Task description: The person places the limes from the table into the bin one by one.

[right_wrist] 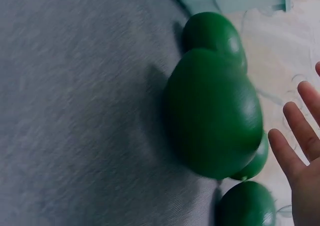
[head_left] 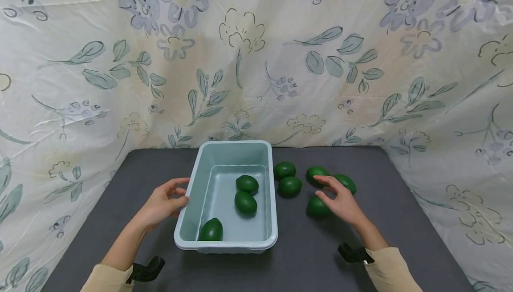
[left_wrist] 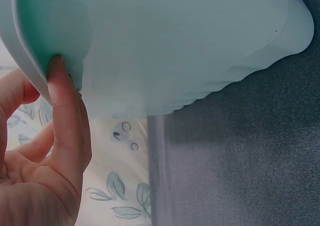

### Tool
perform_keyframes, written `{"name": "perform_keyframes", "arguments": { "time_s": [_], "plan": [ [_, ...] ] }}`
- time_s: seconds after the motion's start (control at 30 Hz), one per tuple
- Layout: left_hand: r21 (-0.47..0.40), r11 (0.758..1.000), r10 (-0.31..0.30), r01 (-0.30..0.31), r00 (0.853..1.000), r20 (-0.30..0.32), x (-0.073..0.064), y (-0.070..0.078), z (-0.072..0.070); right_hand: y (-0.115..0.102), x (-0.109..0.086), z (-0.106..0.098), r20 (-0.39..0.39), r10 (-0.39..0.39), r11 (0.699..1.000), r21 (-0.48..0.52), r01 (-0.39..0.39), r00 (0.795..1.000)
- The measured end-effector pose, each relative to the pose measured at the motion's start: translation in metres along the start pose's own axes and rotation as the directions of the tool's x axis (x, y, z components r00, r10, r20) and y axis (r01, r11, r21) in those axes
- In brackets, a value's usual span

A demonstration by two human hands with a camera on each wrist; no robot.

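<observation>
A pale blue-green plastic bin [head_left: 274,212] stands on the dark tabletop. My left hand [head_left: 163,203] pinches its left rim; in the left wrist view the fingers [left_wrist: 67,111] curl up beneath the lip. Three green limes lie inside: two touching near the right wall, the upper one [head_left: 246,184] and the lower one [head_left: 245,204], plus a third lime [head_left: 211,229] in the front left corner. My right hand [head_left: 340,200] hovers among several loose limes, fingers spread and holding nothing. Closest to it are a front lime [head_left: 318,207], a back lime [head_left: 316,174] and a right lime [head_left: 347,183].
Two more limes, one behind [head_left: 285,170] and one in front [head_left: 289,187], lie against each other beside the bin's right wall. A floral cloth [head_left: 256,105] hangs behind and along both sides of the grey table [head_left: 304,256].
</observation>
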State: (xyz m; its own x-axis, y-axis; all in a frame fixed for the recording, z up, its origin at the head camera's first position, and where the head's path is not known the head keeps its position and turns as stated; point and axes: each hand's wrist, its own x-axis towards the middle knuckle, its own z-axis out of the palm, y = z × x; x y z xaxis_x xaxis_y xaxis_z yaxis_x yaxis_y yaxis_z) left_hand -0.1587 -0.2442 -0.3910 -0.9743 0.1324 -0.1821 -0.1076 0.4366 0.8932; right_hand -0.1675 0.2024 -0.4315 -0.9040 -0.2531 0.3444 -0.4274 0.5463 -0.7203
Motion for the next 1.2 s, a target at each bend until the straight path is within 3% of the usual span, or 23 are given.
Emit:
{"name": "perform_keyframes", "arguments": {
  "time_s": [0.13, 0.43, 0.77, 1.2],
  "plan": [
    [0.001, 1.000, -0.004, 0.004, 1.000, -0.004, 0.000, 0.000, 0.001, 0.012, -0.005, 0.003, 0.015, 0.028, 1.000, 0.008, -0.028, 0.999],
    [0.001, 1.000, -0.008, 0.008, 1.000, -0.012, -0.001, 0.000, 0.001, 0.063, -0.017, 0.013, 0.071, 0.032, 0.998, -0.048, -0.028, 0.997],
    [-0.018, 1.000, -0.006, 0.006, 1.000, -0.007, 0.000, -0.002, 0.001, 0.076, -0.025, 0.016, 0.094, 0.029, 0.992, -0.125, -0.017, 0.995],
    [-0.025, 1.000, -0.003, 0.003, 1.000, -0.004, -0.001, -0.001, 0.001, 0.082, -0.029, 0.020, 0.113, 0.029, 0.990, -0.141, -0.013, 0.993]
  ]
}}
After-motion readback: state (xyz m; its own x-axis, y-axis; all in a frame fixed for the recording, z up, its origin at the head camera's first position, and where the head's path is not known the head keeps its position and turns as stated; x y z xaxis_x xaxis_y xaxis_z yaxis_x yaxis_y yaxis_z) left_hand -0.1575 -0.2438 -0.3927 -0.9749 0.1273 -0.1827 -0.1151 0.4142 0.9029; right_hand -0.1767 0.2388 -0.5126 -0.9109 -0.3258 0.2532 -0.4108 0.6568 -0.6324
